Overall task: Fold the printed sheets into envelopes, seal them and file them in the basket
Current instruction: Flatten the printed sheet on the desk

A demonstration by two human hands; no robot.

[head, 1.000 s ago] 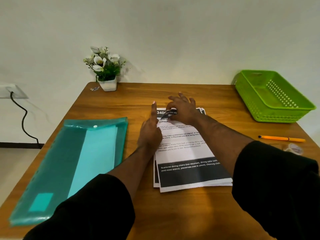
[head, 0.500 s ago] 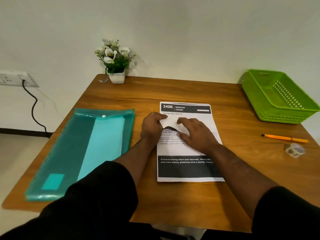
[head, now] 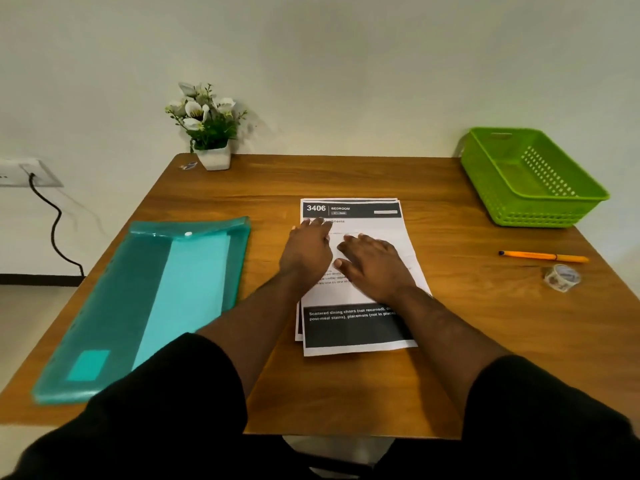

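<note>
The printed sheets (head: 356, 327) lie stacked at the table's (head: 346, 393) middle. On them, the left hand (head: 306, 252) and right hand (head: 372, 263) rest flat, fingers relaxed, grasping nothing. The green basket (head: 530, 178) sits at the far right corner.

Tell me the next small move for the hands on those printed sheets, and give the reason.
Probably slide the top sheet off the stack of printed sheets to fold it alone. Both the left hand and right hand lie flat on the paper, nothing is folded yet, and at least one more sheet's edges peek out beneath. The green basket holds nothing visible.
</note>
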